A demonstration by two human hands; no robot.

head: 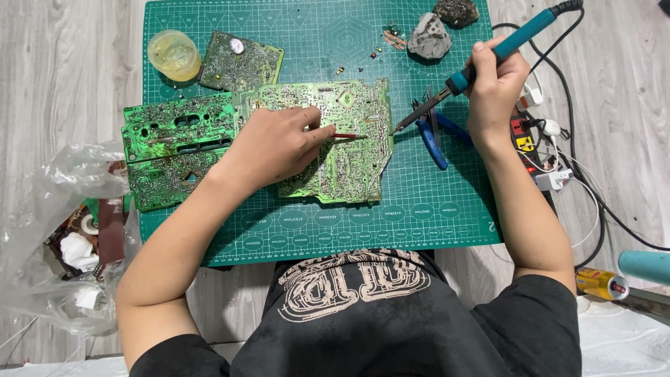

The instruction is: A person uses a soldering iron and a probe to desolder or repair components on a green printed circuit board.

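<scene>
Clearly the large circuit board (335, 143) is the landmark: it lies solder side up near the middle of the green cutting mat (419, 209). Far to its left a crumpled plastic bag (63, 230) of scrap sits on the floor. Just left of the board, and partly under its edge, lie two long narrow boards (174, 150); a loose sleeve or elbow could drag them and shift the work. Behind the board's left end stand a small yellowish tub (174, 54) and a smaller square board (239, 63).

The left hand (276, 143) rests on the board, fingers pinched shut on a thin red-tipped tool (345, 137) whose point aims at the board's right edge. The right hand (494, 84), to the right of the board, is closed around the teal handle of a soldering iron (481, 59); its tip comes in at the same edge, close to the thin tool. The likeliest trouble is a slip of that hot tip toward the left fingers, or heat held too long lifting a track.

Right of the board, blue-handled pliers (433, 136) lie under the iron's path, and the iron's cord (593, 160) runs past a power strip (530, 143); a snagged cord could jerk the tip.
</scene>
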